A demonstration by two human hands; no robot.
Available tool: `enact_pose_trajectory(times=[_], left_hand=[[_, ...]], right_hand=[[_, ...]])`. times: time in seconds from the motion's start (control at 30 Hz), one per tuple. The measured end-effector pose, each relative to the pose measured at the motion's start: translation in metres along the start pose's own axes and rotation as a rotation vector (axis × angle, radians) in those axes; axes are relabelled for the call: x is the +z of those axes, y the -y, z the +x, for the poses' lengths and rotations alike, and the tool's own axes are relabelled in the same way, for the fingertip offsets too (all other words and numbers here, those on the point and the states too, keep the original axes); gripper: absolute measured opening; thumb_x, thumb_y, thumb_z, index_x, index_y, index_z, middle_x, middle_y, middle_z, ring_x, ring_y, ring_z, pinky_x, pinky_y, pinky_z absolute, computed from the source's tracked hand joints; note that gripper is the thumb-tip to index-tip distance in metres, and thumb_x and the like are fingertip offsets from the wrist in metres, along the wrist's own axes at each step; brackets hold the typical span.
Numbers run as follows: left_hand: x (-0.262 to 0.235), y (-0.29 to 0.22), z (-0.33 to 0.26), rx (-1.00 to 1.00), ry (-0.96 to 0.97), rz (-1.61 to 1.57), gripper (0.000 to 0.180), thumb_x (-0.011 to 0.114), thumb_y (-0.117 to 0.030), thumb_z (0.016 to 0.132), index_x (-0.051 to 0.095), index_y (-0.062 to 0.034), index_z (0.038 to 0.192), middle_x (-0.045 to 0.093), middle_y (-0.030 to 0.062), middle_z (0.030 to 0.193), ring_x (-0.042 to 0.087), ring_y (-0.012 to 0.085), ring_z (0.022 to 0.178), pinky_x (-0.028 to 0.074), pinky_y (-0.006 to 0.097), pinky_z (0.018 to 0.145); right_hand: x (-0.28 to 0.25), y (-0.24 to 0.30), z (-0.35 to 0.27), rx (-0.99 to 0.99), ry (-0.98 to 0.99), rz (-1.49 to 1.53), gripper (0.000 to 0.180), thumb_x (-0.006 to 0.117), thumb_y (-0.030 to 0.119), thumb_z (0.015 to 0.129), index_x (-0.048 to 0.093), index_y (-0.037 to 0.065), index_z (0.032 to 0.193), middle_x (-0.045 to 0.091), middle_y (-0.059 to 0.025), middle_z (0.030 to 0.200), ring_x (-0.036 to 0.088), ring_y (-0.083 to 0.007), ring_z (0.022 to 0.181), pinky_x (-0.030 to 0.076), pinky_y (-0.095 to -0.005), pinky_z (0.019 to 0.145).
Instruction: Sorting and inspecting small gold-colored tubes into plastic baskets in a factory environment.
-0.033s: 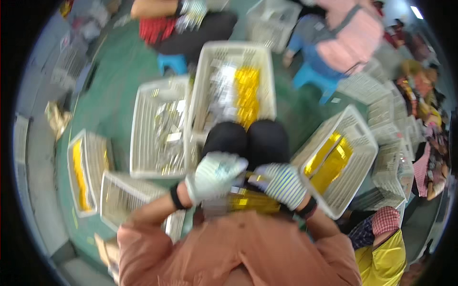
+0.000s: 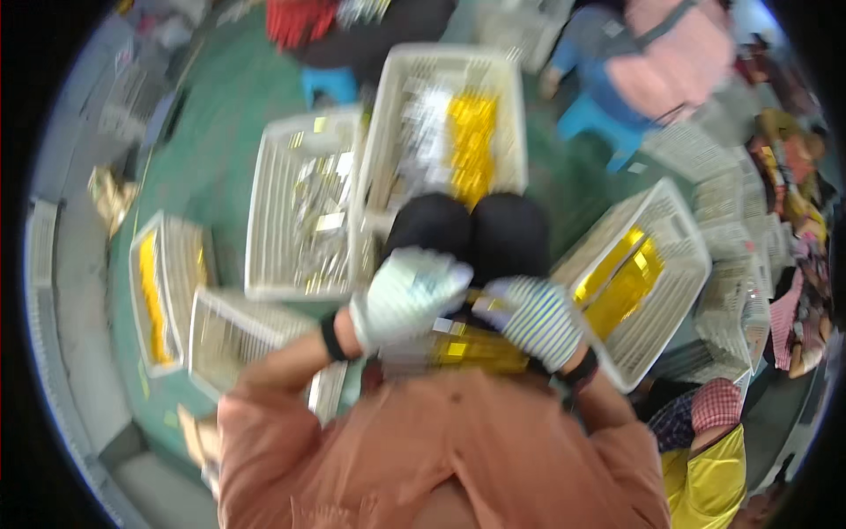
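Head view: left hand (image 2: 407, 297) in pale knit glove and right hand (image 2: 531, 319) in striped knit glove sit close together over the lap, both gripping a bundle of shiny gold foil packets (image 2: 471, 346), blurred. White slatted plastic crate (image 2: 449, 123) w/ more gold pieces at 12 o'clock; another white crate (image 2: 643, 282) at 3.
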State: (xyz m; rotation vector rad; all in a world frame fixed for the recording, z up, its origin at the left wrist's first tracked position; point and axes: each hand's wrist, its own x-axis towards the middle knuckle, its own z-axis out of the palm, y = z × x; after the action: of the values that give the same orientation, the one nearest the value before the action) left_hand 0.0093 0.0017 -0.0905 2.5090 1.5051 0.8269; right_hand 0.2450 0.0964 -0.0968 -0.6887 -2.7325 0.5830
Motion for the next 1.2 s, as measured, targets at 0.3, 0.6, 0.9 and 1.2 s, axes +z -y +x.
enact_pose_trajectory(times=[0.3, 0.6, 0.9, 1.2], left_hand=[[-0.014, 0.013, -0.006, -0.373, 0.372, -0.509, 0.027, 0.06, -0.032, 0.106, 0.071, -0.007, 0.106, 0.071, 0.0126, 0.079, 0.072, 0.0309, 0.074, 0.056, 0.04, 0.068], [-0.007, -0.013, -0.013, -0.151, 0.176, -0.075, 0.019, 0.071, -0.015, 0.092, 0.07, -0.007, 0.109, 0.07, 0.0102, 0.091, 0.07, 0.0338, 0.083, 0.056, 0.043, 0.073], [-0.031, -0.017, -0.007, -0.428, 0.248, -0.299, 0.026, 0.077, -0.015, 0.088, 0.069, -0.0063, 0.112, 0.071, 0.0101, 0.093, 0.073, 0.0313, 0.086, 0.057, 0.041, 0.073], [-0.018, -0.015, -0.02, -0.501, 0.17, -0.368, 0.016, 0.07, -0.018, 0.098, 0.07, -0.0066, 0.109, 0.073, 0.0126, 0.085, 0.074, 0.0315, 0.078, 0.057, 0.038, 0.069]], right_hand=[[0.004, 0.01, -0.002, -0.228, -0.012, -0.341, 0.023, 0.078, 0.028, 0.084, 0.073, 0.017, 0.105, 0.068, -0.0038, 0.079, 0.064, -0.0265, 0.067, 0.049, -0.0405, 0.061], [-0.005, 0.004, -0.005, -0.164, 0.038, -0.148, 0.029, 0.075, 0.024, 0.083, 0.072, 0.013, 0.109, 0.068, -0.0072, 0.081, 0.068, -0.0291, 0.072, 0.053, -0.0415, 0.065], [-0.008, 0.008, -0.003, -0.196, 0.106, -0.275, 0.031, 0.077, 0.023, 0.081, 0.074, 0.012, 0.11, 0.07, -0.0075, 0.081, 0.068, -0.0267, 0.071, 0.053, -0.0388, 0.063], [-0.007, 0.005, -0.01, -0.172, 0.004, -0.148, 0.028, 0.079, 0.02, 0.082, 0.076, 0.009, 0.107, 0.073, -0.011, 0.088, 0.071, -0.0307, 0.078, 0.055, -0.0416, 0.069]])
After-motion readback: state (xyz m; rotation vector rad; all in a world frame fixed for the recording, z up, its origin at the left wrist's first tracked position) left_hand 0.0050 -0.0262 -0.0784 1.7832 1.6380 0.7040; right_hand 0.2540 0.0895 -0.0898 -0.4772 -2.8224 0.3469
